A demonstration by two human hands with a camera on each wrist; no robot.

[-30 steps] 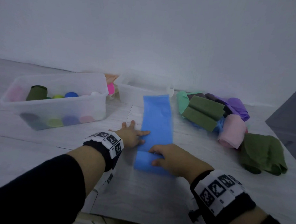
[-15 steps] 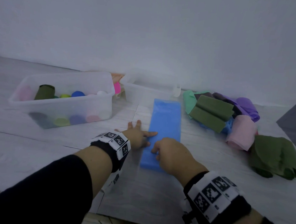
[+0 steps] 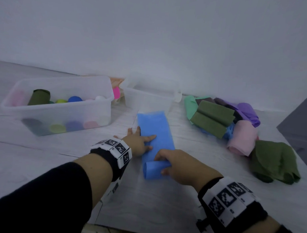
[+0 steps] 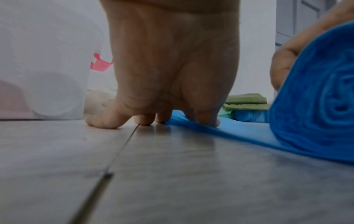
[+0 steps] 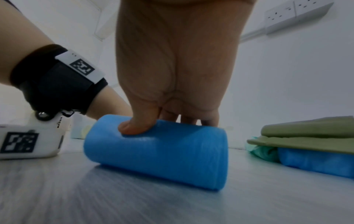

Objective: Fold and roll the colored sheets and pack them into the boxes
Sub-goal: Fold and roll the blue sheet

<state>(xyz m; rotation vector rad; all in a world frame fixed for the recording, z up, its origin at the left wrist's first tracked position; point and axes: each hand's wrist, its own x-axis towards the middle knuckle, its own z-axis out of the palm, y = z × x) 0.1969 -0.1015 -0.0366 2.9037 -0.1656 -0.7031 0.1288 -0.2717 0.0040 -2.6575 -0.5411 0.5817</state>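
Note:
A blue sheet (image 3: 154,126) lies as a long folded strip on the pale table, its near end wound into a roll (image 3: 153,169) (image 5: 157,150) (image 4: 316,91). My right hand (image 3: 172,165) (image 5: 168,121) grips that roll, thumb on the near side and fingers over the top. My left hand (image 3: 138,140) (image 4: 153,119) lies flat with straight fingers, pressing the strip's left edge down just beyond the roll. Two clear boxes stand behind: the left box (image 3: 59,104) holds several coloured rolls, and the far box (image 3: 150,97) looks empty.
A heap of unrolled sheets (image 3: 219,117) in green, olive, purple and pink lies at the right, with a loose olive sheet (image 3: 276,162) nearer me. The table's front edge (image 3: 128,230) runs just below my forearms. A pink roll (image 3: 116,92) sits between the boxes.
The near end of the blue strip has been wound from a flat fold into a thicker roll under my right hand. My left hand stays pressed on the strip's left edge.

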